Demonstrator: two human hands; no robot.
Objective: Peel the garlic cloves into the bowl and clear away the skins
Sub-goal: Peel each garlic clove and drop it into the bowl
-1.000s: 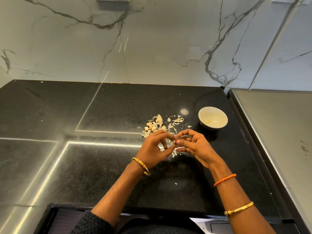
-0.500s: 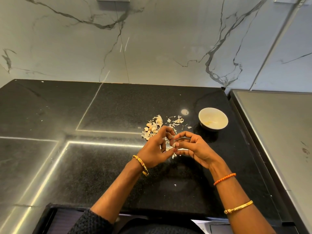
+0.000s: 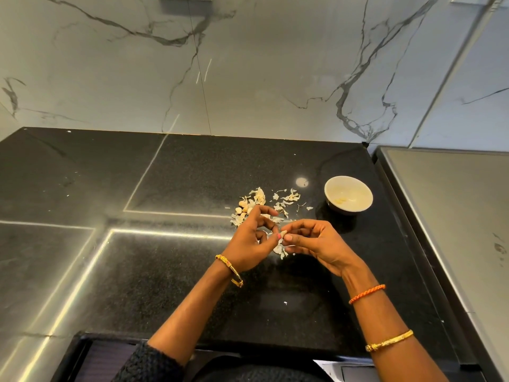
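Compared with half a second earlier, the two hands had drawn slightly apart and their fingers had loosened. The left hand [image 3: 252,242] had lifted its index finger clear, so that it pointed toward the heap, where before it was bent down against the right fingers. The right hand [image 3: 316,244] had turned a little more palm-up. The bowl and the heap lay where they were before.

Between the two thumbs was a small pale garlic clove [image 3: 283,232]. The right thumb and forefinger pinched it, and the left thumb tip touched it from the other side. The piece was very small in this view, so I could not say surely whether it was a clove or only a skin, and whether the left hand really gripped it.

The unpeeled cloves [image 3: 243,209] lay in a small heap on the black counter [image 3: 165,271], just beyond the left hand. The loose skins [image 3: 286,198] were spread beside them and also under the hands. The white bowl [image 3: 348,195] stood to the right of the skins, near the right hand but apart from it, with a few pale bits at its bottom.

No brand, label or readable writing was visible anywhere.
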